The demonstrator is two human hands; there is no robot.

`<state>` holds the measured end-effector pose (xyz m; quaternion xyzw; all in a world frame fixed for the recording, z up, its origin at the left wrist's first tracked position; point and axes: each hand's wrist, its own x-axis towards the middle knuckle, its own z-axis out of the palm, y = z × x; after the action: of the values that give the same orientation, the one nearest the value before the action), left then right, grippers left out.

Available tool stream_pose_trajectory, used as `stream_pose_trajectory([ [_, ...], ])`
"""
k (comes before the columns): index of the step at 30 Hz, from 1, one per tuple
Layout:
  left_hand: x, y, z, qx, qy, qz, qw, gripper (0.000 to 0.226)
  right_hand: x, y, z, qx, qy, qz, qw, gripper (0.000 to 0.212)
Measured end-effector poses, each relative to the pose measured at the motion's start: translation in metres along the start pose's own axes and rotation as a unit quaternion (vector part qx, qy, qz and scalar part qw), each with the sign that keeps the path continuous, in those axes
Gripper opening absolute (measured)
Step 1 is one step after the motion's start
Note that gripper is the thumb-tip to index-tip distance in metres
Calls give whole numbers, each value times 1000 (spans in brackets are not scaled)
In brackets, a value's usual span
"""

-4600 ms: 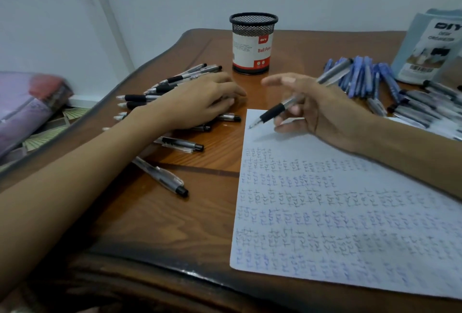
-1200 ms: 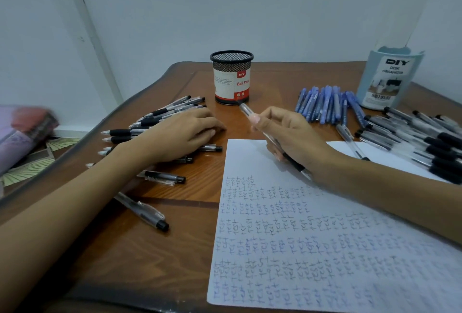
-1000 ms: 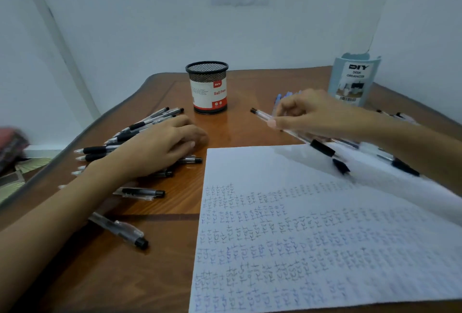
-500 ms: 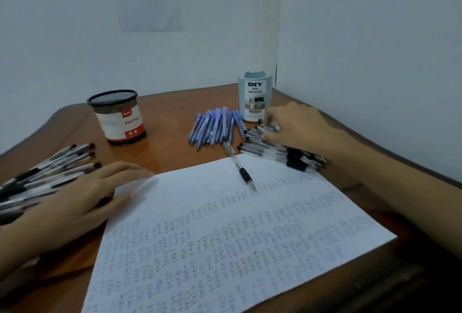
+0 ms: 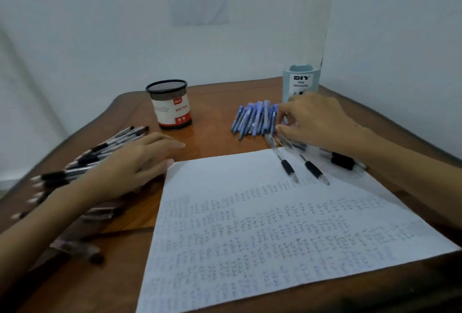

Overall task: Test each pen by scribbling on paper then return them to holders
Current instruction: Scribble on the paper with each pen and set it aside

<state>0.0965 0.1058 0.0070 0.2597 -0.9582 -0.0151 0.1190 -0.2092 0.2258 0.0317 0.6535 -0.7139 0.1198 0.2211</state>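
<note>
A head-worn camera looks down on a brown wooden bench (image 5: 215, 137) set into a white-walled corner. A large sheet of paper (image 5: 262, 225), covered in rows of small blue and black scribbles, lies across the near right of the bench. The person's left hand (image 5: 132, 165) lies palm down on a spread of black-gripped pens (image 5: 100, 150) at the left. Its fingers are straight, its grip is slack and holds nothing, and its fingertips sit just beside the paper's far left corner. The right hand (image 5: 315, 120) is at the far right with its fingers curled over the near edge of a row of blue pens (image 5: 255, 119). Thumb and forefinger are a little apart, and whether its grip has closed on a pen cannot be told. Two clear pens (image 5: 285, 160) with black grips lie side by side on the paper's far edge, tips toward the viewer; their far ends reach under or beside that hand. More dark pens (image 5: 345, 161) show beneath the right wrist. A black mesh pen holder (image 5: 171, 105) with a red and white label stands upright at the back centre. A pale blue desk organiser (image 5: 301, 80) marked DIY stands in the back right corner, just behind the right hand.
</note>
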Motion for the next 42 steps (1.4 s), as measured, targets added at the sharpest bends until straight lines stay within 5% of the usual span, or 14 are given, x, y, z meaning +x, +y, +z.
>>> stream_pose_trajectory([
  [10,-43,-89,-40,21,133,-224,965,32,98,-155,22,142,-13,-215,966,20],
  [15,-62,-119,-29,10,111,-289,951,34,151,-211,57,165,-49,-263,949,30],
  [23,-60,-129,-18,-1,53,-313,948,37,189,-237,97,158,-152,-255,942,35],
  [35,-59,-128,-20,-6,39,-303,952,32,201,-225,96,250,-200,-233,918,2],
  [42,-59,-128,-21,-9,37,-303,952,32,190,-217,90,276,-216,-273,896,26],
])
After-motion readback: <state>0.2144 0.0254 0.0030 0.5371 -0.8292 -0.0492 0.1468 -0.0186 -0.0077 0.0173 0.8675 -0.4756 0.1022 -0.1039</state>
